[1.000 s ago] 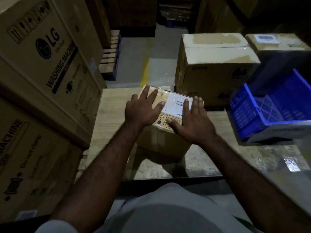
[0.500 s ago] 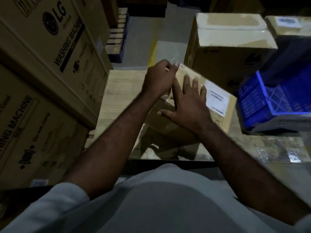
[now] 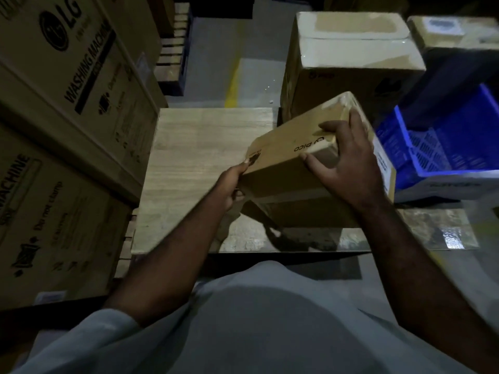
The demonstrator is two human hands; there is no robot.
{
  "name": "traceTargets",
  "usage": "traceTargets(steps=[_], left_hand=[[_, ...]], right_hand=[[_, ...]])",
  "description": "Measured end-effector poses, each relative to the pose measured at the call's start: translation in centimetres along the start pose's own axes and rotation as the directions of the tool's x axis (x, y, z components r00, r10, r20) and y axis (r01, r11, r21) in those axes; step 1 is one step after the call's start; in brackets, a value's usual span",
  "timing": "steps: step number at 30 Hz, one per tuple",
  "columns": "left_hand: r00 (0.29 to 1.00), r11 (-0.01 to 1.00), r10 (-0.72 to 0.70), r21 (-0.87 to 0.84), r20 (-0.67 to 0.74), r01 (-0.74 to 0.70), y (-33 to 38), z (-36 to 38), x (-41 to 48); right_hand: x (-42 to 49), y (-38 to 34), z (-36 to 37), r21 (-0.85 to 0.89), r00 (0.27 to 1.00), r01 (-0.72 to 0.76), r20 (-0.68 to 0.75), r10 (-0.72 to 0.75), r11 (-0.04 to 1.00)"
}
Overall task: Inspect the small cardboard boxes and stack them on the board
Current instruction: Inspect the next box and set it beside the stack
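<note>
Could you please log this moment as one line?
phase: inspecting | box: tilted over board | left hand: grips left corner | right hand: grips top edge

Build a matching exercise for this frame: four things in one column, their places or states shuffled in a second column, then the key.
Things:
1. small box
2. blue crate
3. washing machine cartons
4. board

Places or states:
A. stacked along the left side
B. lying flat, pale wood grain showing
C. tilted, gripped by the left hand and right hand
D. at the right, beyond the held box

Pairs: 1-C; 2-D; 3-A; 4-B
</note>
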State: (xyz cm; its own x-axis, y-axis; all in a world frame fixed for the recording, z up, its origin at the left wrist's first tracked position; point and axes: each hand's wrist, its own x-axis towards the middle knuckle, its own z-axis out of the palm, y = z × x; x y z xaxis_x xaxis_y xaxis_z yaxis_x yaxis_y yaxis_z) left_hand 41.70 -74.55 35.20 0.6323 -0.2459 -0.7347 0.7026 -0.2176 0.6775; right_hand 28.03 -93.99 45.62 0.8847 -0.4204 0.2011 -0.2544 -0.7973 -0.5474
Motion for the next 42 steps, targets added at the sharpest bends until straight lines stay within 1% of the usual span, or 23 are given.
traceTargets(steps=[2,4,6,8,10,12,16,18,19,20,21,22,23,24,25,27,29,32,34,36,39,42], left_hand=[[0.998,0.997,0.052,-0.048,-0.032,-0.054,-0.3,0.3,0.1],[0.976,0.988,0.149,-0.011,-0.161,-0.153,-0.5,0.5,0.8],[0.914,0.962,0.273,0.055,-0.301,-0.269,-0.1,0.4,0.6],[0.848,0.92,0.392,0.148,-0.356,-0.363,0.7,-0.1,-0.5],[0.785,0.872,0.483,0.3,-0.389,-0.388,1.1,-0.7,-1.0],[0.747,0.834,0.531,0.405,-0.401,-0.375,1.1,-1.2,-1.7],[0.752,0.793,0.528,0.547,-0.396,-0.269,-0.6,-2.3,-1.9],[0.757,0.758,0.542,0.602,-0.366,-0.251,-1.9,-2.2,-2.0],[0.742,0.712,0.576,0.656,-0.343,-0.25,-2.6,-2.0,-2.0],[0.706,0.621,0.638,0.749,-0.309,-0.233,-3.2,-1.8,-2.1],[0.652,0.486,0.716,0.848,-0.248,-0.211,-3.6,-1.7,-2.4],[0.607,0.338,0.78,0.918,-0.151,-0.206,-3.7,-1.6,-2.6],[0.591,0.212,0.806,0.951,-0.039,-0.226,-3.7,-1.6,-2.9],[0.602,0.121,0.796,0.96,0.059,-0.253,-3.7,-1.8,-2.8],[0.623,0.06,0.772,0.961,0.126,-0.269,-3.6,-2.0,-2.7],[0.655,-0.001,0.733,0.962,0.185,-0.271,-3.7,-2.4,-2.6],[0.674,-0.03,0.709,0.963,0.208,-0.267,-3.7,-2.5,-2.7],[0.686,-0.065,0.693,0.967,0.222,-0.247,-3.3,-2.6,-2.6],[0.672,-0.087,0.71,0.973,0.211,-0.214,-2.8,-2.5,-2.7],[0.632,-0.118,0.746,0.976,0.21,-0.185,-1.7,-2.0,-2.7],[0.576,-0.222,0.777,0.967,0.253,-0.125,0.7,-0.9,-3.0],[0.577,-0.251,0.763,0.957,0.29,-0.148,2.3,-0.4,-2.3]], right_hand=[[-0.3,1.0,0.0,0.033,0.999,0.018,-0.029,-0.017,0.999],[-0.6,2.0,-0.1,0.096,0.997,0.035,-0.076,-0.028,0.995],[-0.8,3.1,0.1,0.156,0.992,0.048,-0.122,-0.029,0.987],[-1.1,4.3,0.8,0.207,0.99,0.048,-0.143,-0.019,0.977],[-1.4,5.5,2.2,0.272,0.992,0.012,-0.124,0.022,0.962],[-2.0,6.4,3.9,0.302,0.995,-0.031,-0.082,0.058,0.953],[-3.7,7.0,6.7,0.256,0.998,-0.051,-0.017,0.057,0.965],[-4.5,7.0,7.6,0.236,0.997,-0.077,0.009,0.077,0.969],[-4.9,7.0,7.9,0.195,0.997,-0.078,0.012,0.077,0.978],[-5.2,7.0,8.2,0.099,0.997,-0.08,0.01,0.079,0.992],[-5.4,6.9,8.4,-0.044,0.997,-0.076,0.01,0.077,0.996],[-5.7,6.6,8.4,-0.18,0.997,-0.07,0.019,0.074,0.981],[-6.0,6.0,8.4,-0.267,0.997,-0.058,0.036,0.07,0.962],[-6.2,5.4,8.4,-0.308,0.997,-0.038,0.059,0.059,0.951],[-6.5,4.8,8.5,-0.327,0.995,-0.019,0.086,0.049,0.945],[-7.0,4.4,9.1,-0.384,0.99,0.015,0.134,0.04,0.923],[-7.2,4.5,9.4,-0.433,0.986,0.027,0.159,0.047,0.901],[-7.1,4.6,9.3,-0.457,0.986,0.03,0.161,0.05,0.889],[-7.2,4.5,9.2,-0.469,0.985,0.04,0.168,0.044,0.882],[-7.3,4.4,9.2,-0.479,0.983,0.041,0.178,0.051,0.877],[-6.4,3.9,8.8,-0.479,0.976,0.03,0.202,0.077,0.877],[-3.6,3.4,7.8,-0.457,0.973,-0.001,0.206,0.107,0.89]])
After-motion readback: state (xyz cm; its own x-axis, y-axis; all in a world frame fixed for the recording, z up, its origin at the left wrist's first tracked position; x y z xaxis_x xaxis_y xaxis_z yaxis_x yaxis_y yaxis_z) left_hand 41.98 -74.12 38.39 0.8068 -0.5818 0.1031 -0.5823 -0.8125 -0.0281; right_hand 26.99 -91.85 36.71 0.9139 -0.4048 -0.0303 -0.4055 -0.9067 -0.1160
